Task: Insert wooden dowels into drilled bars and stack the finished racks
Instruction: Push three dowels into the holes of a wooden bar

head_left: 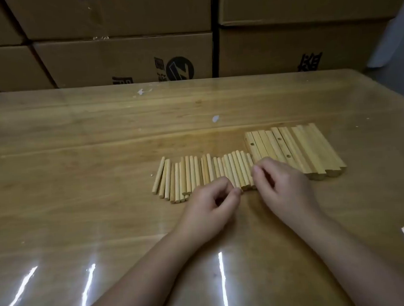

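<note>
On the glossy brown wooden table, the left hand has its fingers curled, with the tips at the near ends of the pale round wooden dowels, which lie in a row. I cannot tell if it pinches one. The right hand curls over the row's right end, its grip also unclear. Just beyond lie pale drilled wooden bars, flat and side by side. Brown cardboard boxes stand behind.

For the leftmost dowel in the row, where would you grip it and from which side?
The leftmost dowel lies flat and slanted, with bare table on its left and neighbours close on its right. Fingers fit only at the free side and the end, so pinch its near end, coming from the left, probably with the left hand.
</note>
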A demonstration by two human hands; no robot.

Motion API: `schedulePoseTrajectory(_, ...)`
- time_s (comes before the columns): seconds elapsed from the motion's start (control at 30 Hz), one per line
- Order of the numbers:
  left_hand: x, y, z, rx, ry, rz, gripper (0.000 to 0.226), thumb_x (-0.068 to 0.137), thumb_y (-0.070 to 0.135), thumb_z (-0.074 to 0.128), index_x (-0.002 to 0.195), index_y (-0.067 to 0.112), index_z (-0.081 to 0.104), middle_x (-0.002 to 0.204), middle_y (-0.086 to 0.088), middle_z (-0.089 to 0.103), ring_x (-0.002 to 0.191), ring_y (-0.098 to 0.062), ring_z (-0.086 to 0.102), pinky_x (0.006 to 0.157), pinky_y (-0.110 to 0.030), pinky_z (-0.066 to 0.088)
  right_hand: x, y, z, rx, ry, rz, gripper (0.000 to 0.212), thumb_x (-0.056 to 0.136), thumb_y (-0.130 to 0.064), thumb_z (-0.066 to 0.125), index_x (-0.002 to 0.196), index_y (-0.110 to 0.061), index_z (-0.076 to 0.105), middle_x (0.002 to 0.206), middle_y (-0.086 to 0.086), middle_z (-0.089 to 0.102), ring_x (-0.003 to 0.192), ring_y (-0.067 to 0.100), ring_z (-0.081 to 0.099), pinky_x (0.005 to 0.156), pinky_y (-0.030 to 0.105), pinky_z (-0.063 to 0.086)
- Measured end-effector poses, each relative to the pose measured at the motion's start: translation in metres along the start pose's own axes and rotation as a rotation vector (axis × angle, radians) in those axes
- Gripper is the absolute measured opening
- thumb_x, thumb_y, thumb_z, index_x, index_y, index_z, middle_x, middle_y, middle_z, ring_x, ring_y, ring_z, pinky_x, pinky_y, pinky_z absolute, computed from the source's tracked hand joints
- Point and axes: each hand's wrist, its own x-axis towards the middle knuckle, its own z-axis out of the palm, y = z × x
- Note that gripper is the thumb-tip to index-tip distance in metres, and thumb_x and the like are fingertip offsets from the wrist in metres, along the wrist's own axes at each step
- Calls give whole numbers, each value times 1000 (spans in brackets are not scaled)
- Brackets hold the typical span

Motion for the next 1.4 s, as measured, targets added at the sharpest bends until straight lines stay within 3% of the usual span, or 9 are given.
schedulePoseTrajectory(0.2, 0, 0, -1, -69, 45, -43, 30, 94, 14, 55, 65, 10, 48, 52, 3, 53, 51, -6, 49, 55, -22, 42, 5, 14, 1, -192, 43, 102, 14, 83, -4, 57, 93, -10, 64, 91, 2, 59, 88, 21, 55, 79, 36, 44)
schedulePoseTrajectory(0.43, 0, 3, -3, -90, 36, -78, 28, 94, 16, 54, 67, 11, 50, 52, 3, 53, 50, -7, 49, 54, -22, 43, 5, 28, 4, -298, 56, 206, 14, 83, -15, 56, 93, -21, 65, 100, -4, 53, 101, 19, 45, 82, 31, 23)
schedulePoseTrajectory(0.57, 1, 1, -2, -101, 45, -93, 31, 95, 16, 53, 64, 17, 48, 48, 6, 54, 46, -5, 48, 52, -17, 40, 13, 57, -17, -347, 218, 485, 29, 83, -13, 53, 110, -20, 59, 120, 7, 46, 114, 29, 38, 94, 44, 28)
schedulePoseTrajectory(0.67, 2, -1, -3, -105, 53, -96, 32, 94, 19, 53, 63, 21, 47, 47, 6, 54, 46, -4, 48, 51, -16, 38, 11, 81, -36, -378, 98, 824, 47, 91, -24, 43, 137, -15, 40, 141, 15, 36, 127, 34, 32, 101, 48, 25)
schedulePoseTrajectory(0.77, 1, -1, -2, -96, 50, -100, 30, 94, 19, 53, 64, 17, 48, 47, 6, 54, 46, -4, 48, 52, -17, 40, 10, 91, -38, -352, 38, 900, 45, 95, -30, 37, 136, -13, 41, 137, 15, 44, 125, 34, 37, 102, 46, 25)
schedulePoseTrajectory(1.03, 1, 1, -2, -82, 34, -102, 29, 95, 19, 53, 67, 12, 50, 48, 6, 54, 46, -4, 49, 52, -17, 41, 10, 95, -39, -102, 309, 809, 30, 92, -17, 51, 122, -16, 53, 128, 10, 46, 96, 26, 52, 77, 37, 43)
schedulePoseTrajectory(1.13, 1, 1, -3, -87, 36, -109, 29, 95, 19, 53, 66, 14, 50, 48, 6, 55, 46, -3, 49, 52, -16, 41, 12, 100, -36, -5, 462, 829, 26, 93, -17, 48, 118, -18, 54, 127, 9, 47, 101, 27, 53, 78, 35, 43)
schedulePoseTrajectory(1.3, 3, 0, -4, -105, 30, -135, 30, 94, 22, 53, 65, 20, 49, 50, 7, 55, 47, -3, 50, 53, -16, 41, 16, 93, -40, 435, 762, 818, 29, 94, -26, 49, 122, -25, 54, 115, 3, 61, 94, 9, 61, 73, 16, 43)
schedulePoseTrajectory(1.4, 3, 1, -4, -157, 19, -140, 25, 94, 22, 53, 69, 18, 53, 55, 4, 60, 47, -6, 53, 51, -17, 43, 18, 62, -34, 907, 658, 766, 24, 92, -18, 56, 116, -23, 57, 97, 4, 70, 85, 8, 68, 70, 15, 51)
